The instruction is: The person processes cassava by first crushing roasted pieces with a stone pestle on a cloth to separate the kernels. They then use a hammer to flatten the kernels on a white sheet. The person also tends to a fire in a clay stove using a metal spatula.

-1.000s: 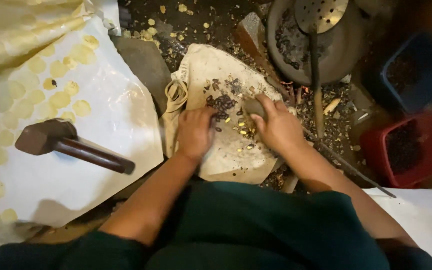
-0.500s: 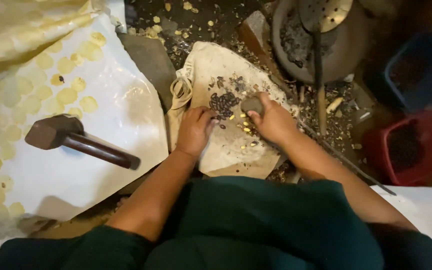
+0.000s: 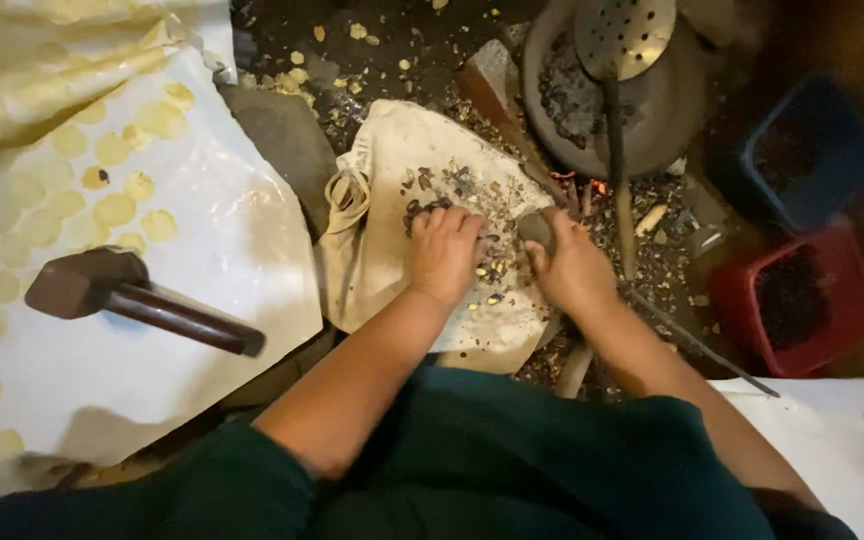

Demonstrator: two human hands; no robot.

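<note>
both hands (image 3: pixel 444 252) lowered, close together, fingers curled

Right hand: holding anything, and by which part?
The right hand grips a small grey stone by its lower end, its top showing above the fingers. The left hand holds nothing; it rests knuckles-up on the dark shell bits on the cloth sack.

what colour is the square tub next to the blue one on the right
Red tub, filled with dark bits, seen in the head view beside the blue tub.

Small grey stone (image 3: pixel 536 228) and scattered dark shell bits (image 3: pixel 432 200) on a spread, dirty cream cloth (image 3: pixel 392 150).
</note>
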